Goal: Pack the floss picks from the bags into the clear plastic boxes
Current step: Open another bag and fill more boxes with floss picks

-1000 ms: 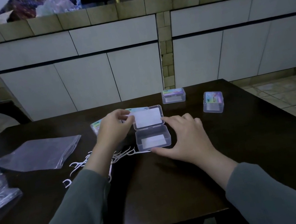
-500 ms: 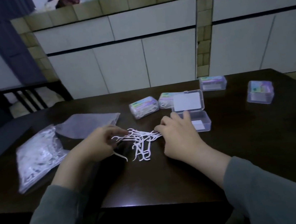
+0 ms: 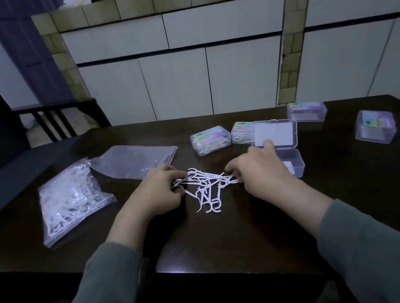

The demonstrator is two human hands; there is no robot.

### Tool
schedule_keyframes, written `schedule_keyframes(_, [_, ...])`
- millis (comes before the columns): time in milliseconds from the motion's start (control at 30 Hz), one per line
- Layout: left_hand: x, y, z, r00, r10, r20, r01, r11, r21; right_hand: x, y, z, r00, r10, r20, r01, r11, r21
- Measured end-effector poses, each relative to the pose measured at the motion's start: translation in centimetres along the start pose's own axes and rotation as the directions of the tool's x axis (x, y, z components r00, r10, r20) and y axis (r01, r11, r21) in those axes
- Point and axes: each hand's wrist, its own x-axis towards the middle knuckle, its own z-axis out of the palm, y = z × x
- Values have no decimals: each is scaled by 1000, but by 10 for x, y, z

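Observation:
A loose heap of white floss picks [image 3: 205, 188] lies on the dark table [image 3: 230, 236] between my hands. My left hand [image 3: 159, 191] pinches the left end of the heap with curled fingers. My right hand [image 3: 255, 172] pinches the right end. Just behind my right hand stands an open clear plastic box [image 3: 294, 164], its lid [image 3: 275, 133] tipped back. A full bag of floss picks [image 3: 68, 196] lies at the left. An empty flat bag [image 3: 134, 160] lies behind it.
Two shut boxes with picks, one [image 3: 210, 140] and another [image 3: 241, 132], sit behind the heap. Two more boxes stand at the far right: one [image 3: 306, 111] at the back, one [image 3: 375, 125] near the right edge. A dark chair [image 3: 57, 119] stands at the left, white cabinets behind.
Both hands left the open box and came down onto the loose picks, gathering them into a heap between the fingers. The view has swung left.

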Motion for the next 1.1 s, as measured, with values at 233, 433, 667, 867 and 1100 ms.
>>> schedule_keyframes(233, [8,-2,2,994,107,-19,-108,992,-72,5,8,-1,998,-29,-56,40,977,208])
schedule_keyframes(433, [1,-1,3,989,134,60,-128,987,-95,1,6,4,997,-34,72,25,992,123])
schedule_keyframes(667, [10,-4,7,986,156,60,-152,987,-54,12,5,-1,987,-78,144,59,989,134])
schedule_keyframes(867, [10,-10,8,985,173,-9,-174,982,-71,13,7,-1,988,-64,139,43,987,153])
schedule_keyframes(1100, [8,-8,10,992,124,-25,-125,992,-31,17,-7,-2,984,19,175,-35,996,88])
